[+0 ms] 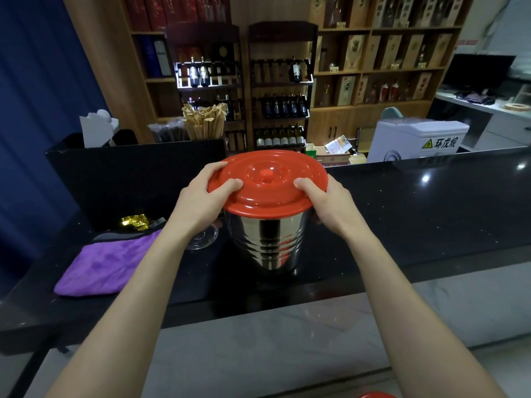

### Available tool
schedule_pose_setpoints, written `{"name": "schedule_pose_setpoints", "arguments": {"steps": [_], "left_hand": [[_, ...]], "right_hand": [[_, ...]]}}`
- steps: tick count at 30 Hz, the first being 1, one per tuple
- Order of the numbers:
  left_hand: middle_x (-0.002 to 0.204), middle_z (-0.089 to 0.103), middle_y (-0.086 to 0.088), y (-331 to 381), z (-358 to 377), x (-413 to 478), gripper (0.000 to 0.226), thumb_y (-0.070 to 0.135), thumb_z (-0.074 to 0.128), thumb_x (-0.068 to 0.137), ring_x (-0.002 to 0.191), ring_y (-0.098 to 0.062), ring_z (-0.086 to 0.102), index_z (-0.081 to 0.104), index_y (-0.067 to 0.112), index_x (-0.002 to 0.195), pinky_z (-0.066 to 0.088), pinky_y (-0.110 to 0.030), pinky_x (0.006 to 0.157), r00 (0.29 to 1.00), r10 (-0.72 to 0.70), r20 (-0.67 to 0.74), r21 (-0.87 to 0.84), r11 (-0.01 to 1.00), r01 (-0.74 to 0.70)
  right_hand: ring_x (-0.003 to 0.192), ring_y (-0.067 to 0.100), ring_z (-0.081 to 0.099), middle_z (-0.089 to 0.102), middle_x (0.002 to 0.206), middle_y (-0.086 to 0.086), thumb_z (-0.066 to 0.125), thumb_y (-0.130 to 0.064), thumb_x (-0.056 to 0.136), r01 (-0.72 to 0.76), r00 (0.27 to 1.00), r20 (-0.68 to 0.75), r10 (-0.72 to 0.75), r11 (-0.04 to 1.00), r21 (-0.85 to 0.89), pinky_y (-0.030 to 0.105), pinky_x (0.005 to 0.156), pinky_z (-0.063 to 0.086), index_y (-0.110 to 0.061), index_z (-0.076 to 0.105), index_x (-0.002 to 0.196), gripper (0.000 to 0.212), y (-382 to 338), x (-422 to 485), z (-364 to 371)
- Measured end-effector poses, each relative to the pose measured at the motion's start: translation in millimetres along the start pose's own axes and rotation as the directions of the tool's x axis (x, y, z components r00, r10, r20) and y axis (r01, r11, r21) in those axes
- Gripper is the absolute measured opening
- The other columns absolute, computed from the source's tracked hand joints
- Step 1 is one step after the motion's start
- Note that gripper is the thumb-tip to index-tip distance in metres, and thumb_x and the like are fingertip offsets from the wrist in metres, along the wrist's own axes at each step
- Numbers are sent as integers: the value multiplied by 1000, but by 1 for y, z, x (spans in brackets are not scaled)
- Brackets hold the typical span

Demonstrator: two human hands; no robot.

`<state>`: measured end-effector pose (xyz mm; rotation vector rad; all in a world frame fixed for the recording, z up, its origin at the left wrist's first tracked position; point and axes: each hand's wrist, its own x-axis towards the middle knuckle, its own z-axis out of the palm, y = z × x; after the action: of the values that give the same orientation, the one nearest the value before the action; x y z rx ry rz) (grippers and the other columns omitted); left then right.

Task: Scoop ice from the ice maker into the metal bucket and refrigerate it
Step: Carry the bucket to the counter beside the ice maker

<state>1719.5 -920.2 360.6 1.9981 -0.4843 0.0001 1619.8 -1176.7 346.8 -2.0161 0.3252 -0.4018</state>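
Both hands' fingers curl around red lid rim

Arms outstretched, left hand and right hand grip opposite edges of the lid, thumbs atop.

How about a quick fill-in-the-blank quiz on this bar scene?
The left hand and the right hand both grip the ____ of the metal bucket.
The counter beneath the bucket is ____.
The folded cloth left of the bucket is ____.
Missing words: lid, black, purple.
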Motion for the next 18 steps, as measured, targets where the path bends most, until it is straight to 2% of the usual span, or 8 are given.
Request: {"name": "schedule_pose_setpoints", "arguments": {"steps": [3, 7, 10, 13, 15, 18], "left_hand": [[130, 61, 14, 0, 5, -3, 60, 67, 65, 90, 104, -6, 66, 51, 54, 146, 56, -24, 75, 999, 14, -46, 3, 1000, -14], [122, 59, 20, 0, 6, -6, 61, 66, 65, 88, 103, -8, 66, 52, 52, 146, 64, -30, 75, 998, 21, -66, -14, 1000, -22], [121, 59, 23, 3, 1, -9, 64, 68, 64, 84, 102, -6, 67, 53, 52, 145, 59, -18, 67, 995, 52, -90, -32, 998, -55], [122, 61, 23, 5, -10, -12, 62, 69, 65, 84, 107, -9, 68, 53, 56, 143, 62, -28, 80, 991, 63, -115, -31, 997, -67], [123, 62, 23, 7, -18, -18, 60, 69, 66, 85, 107, -12, 70, 53, 57, 142, 64, -32, 81, 990, 61, -131, -24, 998, -65], [128, 63, 17, 7, -29, -36, 61, 69, 66, 85, 110, -15, 71, 53, 56, 143, 65, -36, 85, 985, 59, -164, -4, 998, -60]], "right_hand": [[104, 18, 70, 70, 112, -6, 59, -73, 85, -11, 1000, -22, 12, 1000, 24, 43, 89, 61, -29, 57, 128, 63, -3, -1, 3], [102, 19, 70, 71, 111, -3, 59, -73, 82, -11, 999, -39, 12, 1000, 26, 40, 85, 60, -24, 60, 130, 68, -7, -4, 6], [101, 16, 70, 72, 111, -5, 59, -72, 82, 17, 998, -57, -15, 999, 49, 34, 79, 56, -26, 62, 126, 64, -15, -7, 8], [101, 14, 71, 72, 110, -7, 60, -71, 82, 46, 997, -61, -41, 996, 75, 30, 77, 54, -27, 62, 126, 63, -23, -10, 10], [106, 13, 69, 70, 116, -8, 62, -73, 79, 56, 997, -56, -51, 994, 91, 32, 81, 57, -26, 57, 136, 74, -28, -15, 13], [107, 13, 66, 58, 121, -16, 67, -69, 83, 103, 994, -40, -98, 984, 146, 32, 84, 59, -36, 31, 155, 88, -32, -25, 20]]}}
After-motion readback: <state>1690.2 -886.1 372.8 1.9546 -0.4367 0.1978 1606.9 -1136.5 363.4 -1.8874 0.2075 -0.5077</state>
